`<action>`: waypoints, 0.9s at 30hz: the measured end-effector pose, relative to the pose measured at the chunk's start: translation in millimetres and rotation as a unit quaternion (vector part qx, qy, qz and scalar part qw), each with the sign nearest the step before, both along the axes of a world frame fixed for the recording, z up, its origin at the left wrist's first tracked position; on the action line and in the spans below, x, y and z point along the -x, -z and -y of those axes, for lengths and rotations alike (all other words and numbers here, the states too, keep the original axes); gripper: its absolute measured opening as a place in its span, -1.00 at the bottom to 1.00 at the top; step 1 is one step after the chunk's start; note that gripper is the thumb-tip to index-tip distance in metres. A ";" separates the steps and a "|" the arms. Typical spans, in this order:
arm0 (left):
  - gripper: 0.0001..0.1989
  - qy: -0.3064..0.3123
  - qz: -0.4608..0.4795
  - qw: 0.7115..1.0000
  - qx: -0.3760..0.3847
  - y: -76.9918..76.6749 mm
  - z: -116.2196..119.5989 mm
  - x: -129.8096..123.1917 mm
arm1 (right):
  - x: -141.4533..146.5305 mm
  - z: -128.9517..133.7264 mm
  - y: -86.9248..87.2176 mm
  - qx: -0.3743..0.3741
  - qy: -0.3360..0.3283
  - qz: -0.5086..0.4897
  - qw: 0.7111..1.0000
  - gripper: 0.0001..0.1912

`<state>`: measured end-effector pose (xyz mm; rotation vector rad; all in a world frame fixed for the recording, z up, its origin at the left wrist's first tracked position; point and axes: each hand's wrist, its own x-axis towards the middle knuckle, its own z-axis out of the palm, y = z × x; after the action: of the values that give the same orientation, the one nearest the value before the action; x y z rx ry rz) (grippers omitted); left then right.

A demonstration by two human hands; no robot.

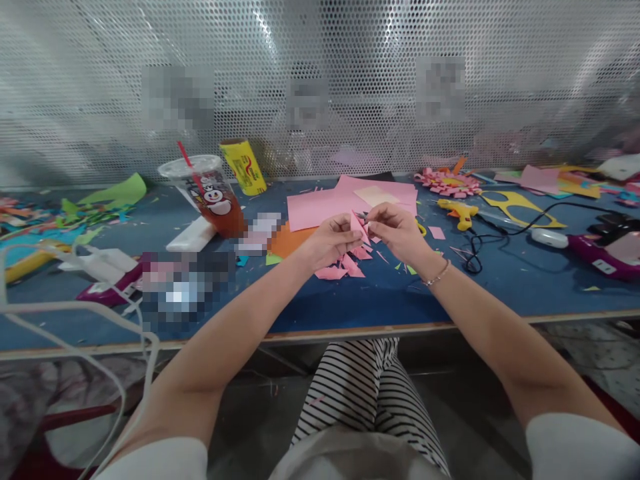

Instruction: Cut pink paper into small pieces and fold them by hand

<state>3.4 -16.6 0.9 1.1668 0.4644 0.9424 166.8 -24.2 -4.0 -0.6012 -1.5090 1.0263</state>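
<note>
Over the middle of the blue table, my left hand (334, 241) pinches a folded piece of pink paper (357, 225) that stands up to a point. My right hand (395, 230) is closed just to its right, thumb and fingertips pressed together at the paper's edge. A small pale bit shows at those fingertips, too small to name. Below both hands lie several cut pink paper pieces (353, 265). Behind them, larger pink sheets (315, 203) are spread out, with a cream slip (376, 195) on top and orange paper (293, 239) on the left.
Left stand a drink cup with a straw (220, 203) and a yellow can (244, 167). Right lie a yellow glue gun (459, 212), its black cable (473, 253), a pink paper wreath (447, 181) and a yellow cut-out sheet (520, 208). White cables (80, 307) hang over the left front edge.
</note>
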 end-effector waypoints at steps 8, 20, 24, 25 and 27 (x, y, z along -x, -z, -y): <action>-0.81 0.001 0.006 1.000 0.012 -1.7 -0.4 0.4 | 0.1 2.6 -2.5 -0.004 -0.018 -0.013 1.000 -0.82; -0.79 -0.049 -0.014 0.999 -0.019 -1.0 -1.3 -1.3 | -2.0 1.1 -2.4 -0.033 0.032 0.050 0.998 -0.85; -0.78 -0.070 -0.021 0.997 -0.009 -1.8 -0.7 -2.4 | -4.1 1.4 -3.8 -0.052 0.047 0.080 0.994 -0.89; -0.77 -0.074 -0.023 0.997 -0.005 -1.9 -0.5 -2.5 | -4.5 1.2 -3.9 -0.056 0.050 0.087 0.993 -0.89; -0.77 -0.083 -0.025 0.996 0.001 -1.6 -0.4 -2.7 | -4.9 0.8 -4.1 -0.061 0.056 0.102 0.991 -0.90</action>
<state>6.1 -16.2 2.5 1.1649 0.6100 1.0568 171.7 -25.0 0.0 -0.7120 -1.6829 0.8004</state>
